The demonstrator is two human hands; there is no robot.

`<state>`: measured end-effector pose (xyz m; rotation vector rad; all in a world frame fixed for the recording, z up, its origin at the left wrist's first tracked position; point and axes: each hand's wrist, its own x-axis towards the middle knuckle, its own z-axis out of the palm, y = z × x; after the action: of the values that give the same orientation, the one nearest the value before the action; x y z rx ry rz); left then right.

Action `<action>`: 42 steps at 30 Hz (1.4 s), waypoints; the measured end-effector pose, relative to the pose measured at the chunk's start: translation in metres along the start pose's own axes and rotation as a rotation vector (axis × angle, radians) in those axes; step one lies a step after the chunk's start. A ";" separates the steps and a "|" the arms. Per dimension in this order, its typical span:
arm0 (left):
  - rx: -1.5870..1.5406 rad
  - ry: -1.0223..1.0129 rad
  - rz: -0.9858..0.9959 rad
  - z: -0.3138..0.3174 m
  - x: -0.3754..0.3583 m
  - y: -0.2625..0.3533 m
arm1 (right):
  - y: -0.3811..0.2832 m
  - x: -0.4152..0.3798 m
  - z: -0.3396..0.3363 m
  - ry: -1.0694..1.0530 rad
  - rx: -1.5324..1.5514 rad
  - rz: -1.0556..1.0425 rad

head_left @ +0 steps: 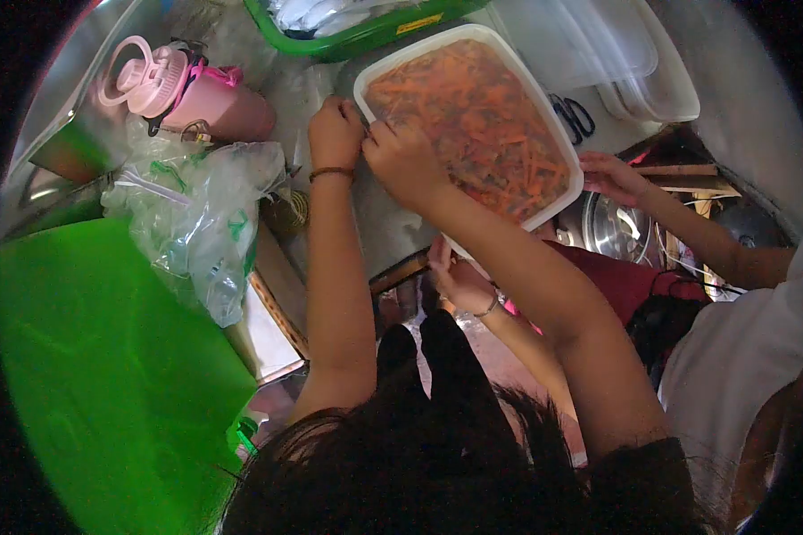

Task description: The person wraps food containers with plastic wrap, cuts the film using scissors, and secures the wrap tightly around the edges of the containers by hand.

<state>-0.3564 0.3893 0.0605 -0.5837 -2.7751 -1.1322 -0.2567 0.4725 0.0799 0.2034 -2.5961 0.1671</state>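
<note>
My left hand (pixel 336 135) is closed in a pinch beside the left edge of a white plastic tub (pixel 557 203). Close against it, my right hand (pixel 403 165) has its fingers curled in and overlaps the tub's left rim. What either hand pinches is hidden or too small to make out. Shredded carrot (pixel 473 116) mixed with darker bits fills the tub. Another person's hand (pixel 617 178) touches the tub's right side, and a second hand (pixel 462 283) of a person, with a bracelet, is at its lower edge.
A pink tumbler (pixel 223 114) and crumpled clear plastic bags (pixel 205 214) lie left. Behind stands a green basket (pixel 330 45) with plastic-wrapped contents. Scissors (pixel 580 119) and clear containers (pixel 589 45) sit right of the tub. A green sheet (pixel 107 374) covers the lower left.
</note>
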 end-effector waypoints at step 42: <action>-1.023 -0.351 -0.690 0.009 -0.033 0.020 | -0.040 -0.007 -0.087 -0.733 0.084 0.407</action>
<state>-0.3178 0.3982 0.0593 0.2311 -2.4879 -2.8647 -0.2002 0.4483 0.1538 -0.2997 -3.3375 0.4103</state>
